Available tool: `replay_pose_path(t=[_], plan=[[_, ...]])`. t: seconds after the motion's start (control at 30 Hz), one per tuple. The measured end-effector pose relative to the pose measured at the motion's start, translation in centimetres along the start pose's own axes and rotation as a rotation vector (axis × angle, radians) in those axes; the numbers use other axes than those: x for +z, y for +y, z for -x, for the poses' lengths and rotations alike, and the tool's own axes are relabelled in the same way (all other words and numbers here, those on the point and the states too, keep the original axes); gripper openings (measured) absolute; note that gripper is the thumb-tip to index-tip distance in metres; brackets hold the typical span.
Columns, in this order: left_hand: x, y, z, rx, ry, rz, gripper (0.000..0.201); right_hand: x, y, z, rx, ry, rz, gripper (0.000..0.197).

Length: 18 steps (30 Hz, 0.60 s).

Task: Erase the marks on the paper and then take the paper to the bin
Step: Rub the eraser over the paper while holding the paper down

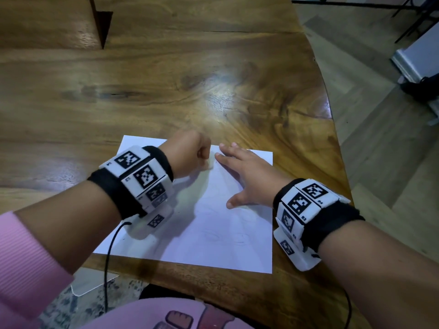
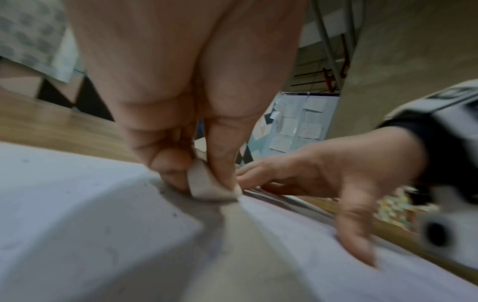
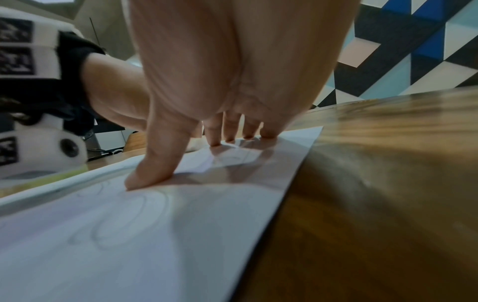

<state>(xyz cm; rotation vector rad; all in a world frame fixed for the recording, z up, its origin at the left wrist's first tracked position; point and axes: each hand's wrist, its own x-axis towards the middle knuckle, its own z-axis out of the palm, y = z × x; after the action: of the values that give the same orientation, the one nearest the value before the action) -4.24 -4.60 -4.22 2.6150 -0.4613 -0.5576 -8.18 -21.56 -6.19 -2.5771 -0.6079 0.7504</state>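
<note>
White rubber eraser (image 2: 207,183) pinched in left hand (image 1: 187,153), fingers curled round it, pressed down onto flat white paper sheet (image 1: 209,233) near its far edge. Right hand (image 1: 247,172) spread flat, 4 fingers and thumb straight, pressing on same sheet just beside eraser. Faint pencil curves (image 3: 124,220) across sheet. Sheet flat on glossy brown wooden table (image 1: 166,86), close to near edge.
</note>
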Motion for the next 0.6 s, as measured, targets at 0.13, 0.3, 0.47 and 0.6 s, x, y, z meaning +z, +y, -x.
replay_pose_path(t=[0.13,0.3,0.47,0.6], plan=[[0.2,-0.3,0.8,0.011,-0.074,-0.041,0.032,-0.1,-0.1,0.0,-0.001,-0.008,0.026,0.106],[0.2,-0.2,1.2,-0.021,-0.069,-0.015,0.033,0.2,0.2,0.9,0.057,0.046,0.075,0.108],[-1.2,0.4,-1.5,-0.023,0.106,-0.016,0.006,0.2,0.2,1.1,0.051,0.04,0.069,0.109],[-0.5,0.5,-1.0,0.008,0.071,0.002,0.021,0.2,0.4,1.1,0.055,0.034,0.069,0.109]])
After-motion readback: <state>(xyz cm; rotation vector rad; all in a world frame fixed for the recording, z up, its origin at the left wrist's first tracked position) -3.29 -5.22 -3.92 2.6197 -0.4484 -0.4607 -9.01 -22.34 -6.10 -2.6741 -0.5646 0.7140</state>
